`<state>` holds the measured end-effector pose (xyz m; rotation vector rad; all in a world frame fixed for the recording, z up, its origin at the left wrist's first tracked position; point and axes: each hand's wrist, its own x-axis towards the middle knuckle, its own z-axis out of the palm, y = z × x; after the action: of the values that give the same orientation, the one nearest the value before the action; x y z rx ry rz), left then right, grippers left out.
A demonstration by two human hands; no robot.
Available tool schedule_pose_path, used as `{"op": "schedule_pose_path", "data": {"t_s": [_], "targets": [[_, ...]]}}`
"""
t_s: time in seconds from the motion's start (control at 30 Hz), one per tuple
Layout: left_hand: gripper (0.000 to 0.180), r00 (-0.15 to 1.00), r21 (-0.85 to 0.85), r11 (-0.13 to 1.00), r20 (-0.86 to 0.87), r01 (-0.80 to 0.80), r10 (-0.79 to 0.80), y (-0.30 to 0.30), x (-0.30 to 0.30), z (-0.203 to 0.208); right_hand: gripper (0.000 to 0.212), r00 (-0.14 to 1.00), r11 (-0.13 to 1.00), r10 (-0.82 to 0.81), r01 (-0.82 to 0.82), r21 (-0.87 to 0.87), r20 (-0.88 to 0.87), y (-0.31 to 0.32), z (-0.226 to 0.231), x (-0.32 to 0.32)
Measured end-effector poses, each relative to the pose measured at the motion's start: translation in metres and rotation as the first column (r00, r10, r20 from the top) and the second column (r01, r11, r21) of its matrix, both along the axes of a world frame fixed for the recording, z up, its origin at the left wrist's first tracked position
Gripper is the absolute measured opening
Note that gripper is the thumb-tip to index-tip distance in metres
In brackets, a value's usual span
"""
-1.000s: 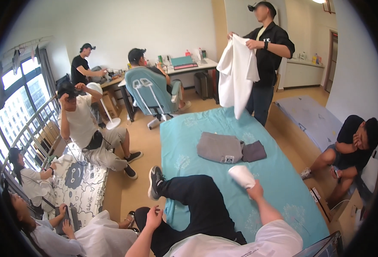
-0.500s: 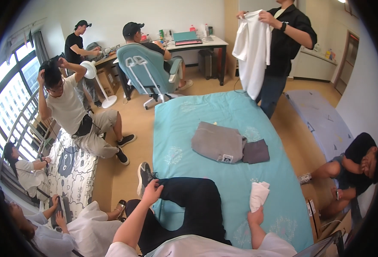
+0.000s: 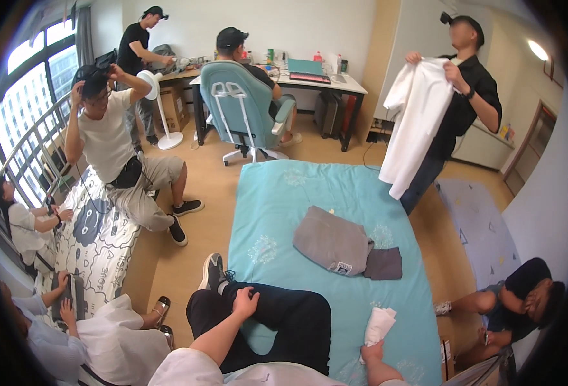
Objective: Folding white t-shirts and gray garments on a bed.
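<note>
My left hand [image 3: 245, 301] rests on the leg of my black trousers [image 3: 297, 309], near the ankle, its fingers loosely apart with nothing in them. On the bed at my right side, my right hand [image 3: 372, 352] is closed around the lower end of a folded white cloth [image 3: 380, 325]. Ahead of that hand lie a folded grey garment [image 3: 334, 241] with a small label and, against its right edge, a smaller dark grey folded cloth [image 3: 383, 264]. All of these are on a turquoise bedspread [image 3: 277, 193].
A standing person beyond the bed holds up a white shirt [image 3: 416, 122]. At left, people sit on a patterned bed [image 3: 103, 257]; another crouches at right. A blue office chair [image 3: 239, 103], a white desk [image 3: 345, 85] and a white floor fan [image 3: 168, 138] stand farther back.
My view has tilted up, so the room sits lower in it. The standing person's shirt hangs at more of a slant. My right hand keeps its hold on the white cloth.
</note>
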<state>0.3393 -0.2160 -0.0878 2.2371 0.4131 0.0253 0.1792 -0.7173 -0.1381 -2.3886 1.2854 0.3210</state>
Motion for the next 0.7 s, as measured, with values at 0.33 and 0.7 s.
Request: {"op": "schedule_pose_path", "data": {"t_s": [0.33, 0.7], "targets": [[0.044, 0.993, -0.133, 0.985, 0.063, 0.112, -0.104, 0.04, -0.077, -0.017, 0.097, 0.995, 1.0, -0.028, 0.027, 0.014, 0.093, -0.003, -0.024, 0.013], [0.05, 0.654, -0.026, 0.707, -0.357, 0.707, -0.667, 0.069, -0.105, -0.061, 0.028, 0.65, 0.218, -0.723, -0.107, 0.97, 0.234, 0.094, 0.051, 0.2]]}}
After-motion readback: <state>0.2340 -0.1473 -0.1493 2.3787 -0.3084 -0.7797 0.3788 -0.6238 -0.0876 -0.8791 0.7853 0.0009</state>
